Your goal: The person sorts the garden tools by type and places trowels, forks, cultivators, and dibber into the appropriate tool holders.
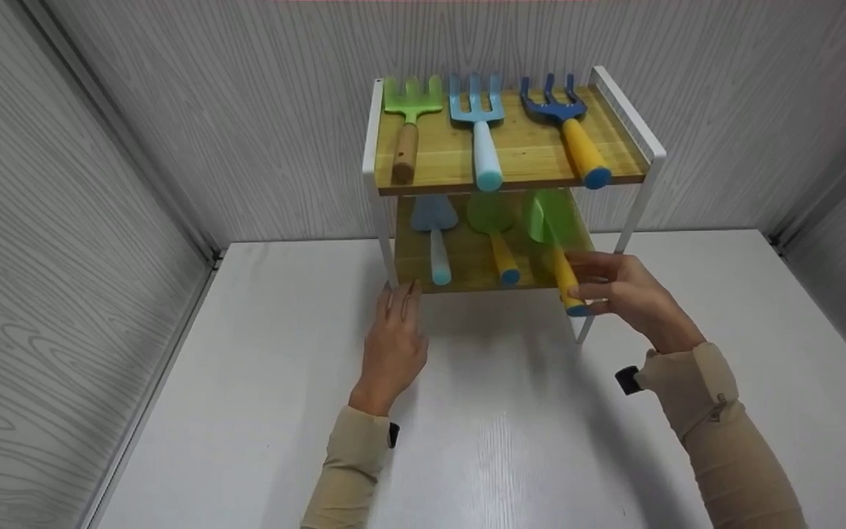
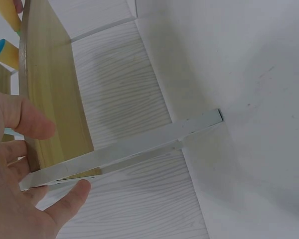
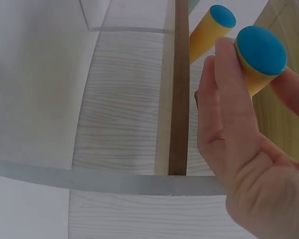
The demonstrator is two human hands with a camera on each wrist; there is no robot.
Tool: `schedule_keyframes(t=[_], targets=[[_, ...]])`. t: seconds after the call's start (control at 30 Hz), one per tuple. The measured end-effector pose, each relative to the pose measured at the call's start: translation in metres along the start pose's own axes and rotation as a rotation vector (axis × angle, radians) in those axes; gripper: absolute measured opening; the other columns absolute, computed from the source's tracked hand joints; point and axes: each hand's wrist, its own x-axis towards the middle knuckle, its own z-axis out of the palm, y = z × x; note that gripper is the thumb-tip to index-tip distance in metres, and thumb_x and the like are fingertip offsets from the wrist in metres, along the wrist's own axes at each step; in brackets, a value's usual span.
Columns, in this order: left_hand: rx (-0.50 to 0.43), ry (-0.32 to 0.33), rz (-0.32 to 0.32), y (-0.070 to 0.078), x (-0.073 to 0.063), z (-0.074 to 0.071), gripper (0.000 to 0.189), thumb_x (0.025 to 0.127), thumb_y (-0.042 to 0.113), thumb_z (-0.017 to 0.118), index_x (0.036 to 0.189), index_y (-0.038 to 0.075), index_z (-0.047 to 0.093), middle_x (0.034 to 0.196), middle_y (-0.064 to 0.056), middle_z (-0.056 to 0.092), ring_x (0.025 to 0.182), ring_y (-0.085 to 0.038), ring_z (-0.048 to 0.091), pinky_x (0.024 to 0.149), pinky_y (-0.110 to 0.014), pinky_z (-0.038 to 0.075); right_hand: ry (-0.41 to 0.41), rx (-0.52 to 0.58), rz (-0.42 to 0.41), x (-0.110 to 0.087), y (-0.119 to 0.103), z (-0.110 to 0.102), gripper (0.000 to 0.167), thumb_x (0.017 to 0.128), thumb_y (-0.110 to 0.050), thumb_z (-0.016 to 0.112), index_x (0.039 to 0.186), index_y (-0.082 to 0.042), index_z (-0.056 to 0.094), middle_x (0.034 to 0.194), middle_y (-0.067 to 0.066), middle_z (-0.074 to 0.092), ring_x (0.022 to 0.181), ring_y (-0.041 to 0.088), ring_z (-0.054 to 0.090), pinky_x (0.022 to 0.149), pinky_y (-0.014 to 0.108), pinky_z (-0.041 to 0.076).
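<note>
My right hand (image 1: pixel 632 294) pinches the yellow, blue-capped handle of a green hand trowel (image 1: pixel 566 275) at the right of the rack's lower shelf. In the right wrist view, thumb and fingers lie on either side of the trowel's handle (image 3: pixel 261 52). Its blade points back over the shelf. My left hand (image 1: pixel 396 345) touches the front left corner of the lower shelf (image 1: pixel 467 285). In the left wrist view, its spread fingers lie about the rack's white leg (image 2: pixel 134 145). On the lower shelf lie a light blue trowel (image 1: pixel 438 253) and another green trowel (image 1: pixel 504 257) with a yellow handle.
The rack's upper shelf (image 1: pixel 529 167) bears three hand forks: a green one (image 1: pixel 406 147) with a wooden handle, a light blue one (image 1: pixel 487 154) and a dark blue one (image 1: pixel 583 150) with a yellow handle. The rack stands on a white table (image 1: pixel 261 345) before grey wood-grain panels (image 1: pixel 283 132).
</note>
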Motion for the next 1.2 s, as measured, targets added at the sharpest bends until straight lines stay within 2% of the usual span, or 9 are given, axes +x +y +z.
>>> schedule_keyframes(t=[0.23,0.33,0.47,0.6,0.73,0.83,0.97,1.03,1.2], targets=[[0.005,0.001,0.001,-0.002,0.007,0.002,0.061,0.089,-0.006,0.063,0.147,-0.007,0.043,0.146,-0.022,0.044,0.139,-0.045,0.036,0.106,-0.047,0.046,0.011,0.002,0.026,0.015,-0.013,0.007,0.064,0.097,-0.009,0.063,0.154,0.004,0.036,0.149,0.021,0.046,0.123,0.033,0.054,0.091,0.036,0.055],[-0.012,-0.004,-0.003,-0.002,0.009,0.003,0.063,0.088,-0.007,0.063,0.148,-0.006,0.042,0.147,-0.022,0.044,0.140,-0.046,0.035,0.100,-0.047,0.050,0.032,-0.011,0.033,0.021,-0.016,0.009,0.065,0.096,-0.009,0.062,0.154,0.005,0.035,0.150,0.020,0.046,0.126,0.035,0.053,0.092,0.036,0.055],[-0.023,0.007,0.001,-0.002,0.009,0.005,0.066,0.087,-0.008,0.064,0.149,-0.005,0.042,0.147,-0.021,0.044,0.139,-0.046,0.035,0.093,-0.047,0.054,0.060,-0.019,0.033,0.025,-0.018,0.012,0.064,0.095,-0.005,0.060,0.153,0.008,0.034,0.149,0.022,0.047,0.125,0.036,0.054,0.088,0.033,0.056],[-0.010,0.042,0.020,-0.003,0.006,0.005,0.065,0.086,-0.009,0.065,0.147,-0.006,0.043,0.146,-0.021,0.045,0.139,-0.045,0.036,0.095,-0.046,0.054,0.100,-0.049,0.048,0.029,-0.021,0.018,0.060,0.096,-0.003,0.058,0.151,0.009,0.037,0.146,0.025,0.049,0.124,0.036,0.055,0.083,0.029,0.058],[-0.007,0.047,0.020,-0.004,0.002,0.004,0.065,0.086,-0.009,0.066,0.147,-0.006,0.043,0.147,-0.021,0.044,0.139,-0.045,0.035,0.095,-0.046,0.054,0.155,-0.091,0.086,0.033,-0.026,0.025,0.056,0.099,-0.003,0.057,0.150,0.011,0.038,0.145,0.028,0.049,0.121,0.035,0.055,0.080,0.025,0.057],[-0.012,0.038,0.019,-0.004,0.001,0.004,0.065,0.087,-0.008,0.066,0.148,-0.006,0.042,0.148,-0.021,0.043,0.140,-0.046,0.035,0.097,-0.046,0.052,0.198,-0.132,0.093,0.035,-0.030,0.028,0.056,0.101,-0.003,0.053,0.151,0.013,0.034,0.148,0.031,0.045,0.126,0.038,0.052,0.091,0.034,0.056],[-0.019,0.041,0.017,-0.005,0.001,0.003,0.065,0.087,-0.008,0.065,0.148,-0.006,0.042,0.148,-0.021,0.043,0.139,-0.046,0.035,0.098,-0.046,0.052,0.249,-0.205,0.061,0.036,-0.032,0.031,0.056,0.102,-0.002,0.045,0.153,0.012,0.027,0.151,0.032,0.040,0.137,0.041,0.044,0.106,0.048,0.045],[-0.022,0.053,0.020,-0.006,0.002,0.003,0.065,0.087,-0.009,0.065,0.148,-0.007,0.043,0.147,-0.021,0.043,0.139,-0.046,0.035,0.097,-0.046,0.052,0.285,-0.248,0.036,0.037,-0.031,0.033,0.055,0.103,-0.002,0.044,0.153,0.013,0.027,0.149,0.032,0.043,0.138,0.041,0.044,0.108,0.049,0.042],[-0.024,0.063,0.023,-0.007,0.002,0.002,0.064,0.087,-0.009,0.064,0.147,-0.007,0.043,0.146,-0.022,0.044,0.138,-0.045,0.036,0.095,-0.046,0.054,0.374,-0.364,-0.037,0.038,-0.027,0.038,0.051,0.101,0.000,0.039,0.149,0.017,0.032,0.142,0.036,0.049,0.133,0.044,0.049,0.106,0.051,0.044]])
